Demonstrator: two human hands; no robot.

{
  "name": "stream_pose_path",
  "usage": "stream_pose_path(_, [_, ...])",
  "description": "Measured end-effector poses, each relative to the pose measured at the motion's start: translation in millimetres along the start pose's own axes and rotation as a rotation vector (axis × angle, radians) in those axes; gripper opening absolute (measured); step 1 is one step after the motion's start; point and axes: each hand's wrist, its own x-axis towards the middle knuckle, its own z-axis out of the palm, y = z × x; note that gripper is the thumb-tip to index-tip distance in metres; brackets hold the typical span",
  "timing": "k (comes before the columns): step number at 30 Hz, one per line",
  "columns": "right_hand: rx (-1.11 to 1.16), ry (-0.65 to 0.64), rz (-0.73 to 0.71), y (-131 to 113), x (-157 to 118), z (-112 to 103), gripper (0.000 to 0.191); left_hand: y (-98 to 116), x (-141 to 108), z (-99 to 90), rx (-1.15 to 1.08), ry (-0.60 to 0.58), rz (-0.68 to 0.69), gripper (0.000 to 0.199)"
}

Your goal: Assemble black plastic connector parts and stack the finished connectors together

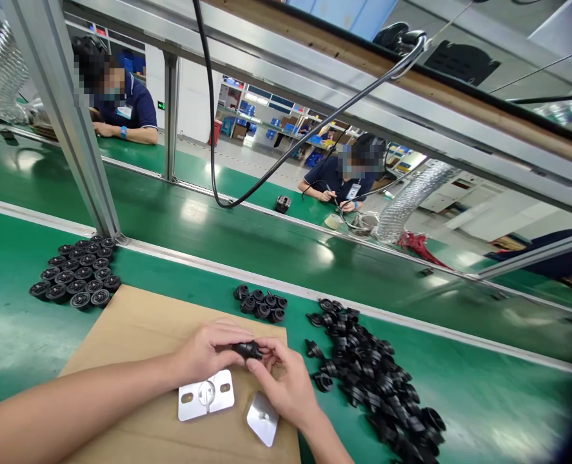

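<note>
Between my two hands is a small black plastic part (pixel 247 350), held over the cardboard sheet (pixel 145 335). My left hand (pixel 211 351) pinches its left end between thumb and fingers. On its right end, the thumb and fingertips of my right hand (pixel 286 380) are closed. The part's exact kind is hard to make out, since fingers cover both ends. Just below my left hand, a silver metal plate (pixel 193 410) with two slots and a round middle lies on the cardboard. Under my right hand sits a second silver metal block (pixel 262 419), partly covered by the hand.
A loose heap of black plastic parts (pixel 363 361) spreads at right. Neat rows of round black parts (pixel 75 274) stand at left, and a smaller group (pixel 261 303) lies behind the cardboard. A metal frame post (pixel 68 129) rises at left; a black cable (pixel 286 154) hangs ahead. Two people sit across.
</note>
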Motion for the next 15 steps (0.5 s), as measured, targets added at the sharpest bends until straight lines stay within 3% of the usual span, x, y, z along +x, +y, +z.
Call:
stream_pose_path(2, [0.082, 0.052, 0.072, -0.9, 0.4, 6.5, 0.019, 0.3, -0.6, -1.5, 0.079, 0.021, 0.049, 0.048])
stream_pose_path(4, [0.111, 0.091, 0.076, -0.9, 1.3, 8.3, 0.022, 1.3, -0.6, -2.8, 0.064, 0.015, -0.087, 0.058])
stream_pose_path(6, [0.117, 0.115, 0.065, -0.3, 2.4, 6.8, 0.024, 3.6, 0.1, -3.8, 0.029, -0.017, -0.204, 0.05])
stream_pose_path(9, [0.116, 0.121, 0.049, 1.2, 3.3, 3.4, 0.023, 7.6, 1.3, -5.1, 0.062, -0.028, -0.064, 0.038])
stream_pose_path(11, [0.12, 0.122, 0.039, 2.3, 3.0, 2.6, 0.023, 8.9, 1.6, -5.8, 0.089, 0.001, 0.003, 0.048])
stream_pose_path(15, [0.107, 0.12, 0.017, 3.7, 1.9, 4.3, 0.023, 6.8, 1.9, -6.9, 0.067, 0.022, -0.087, 0.042])
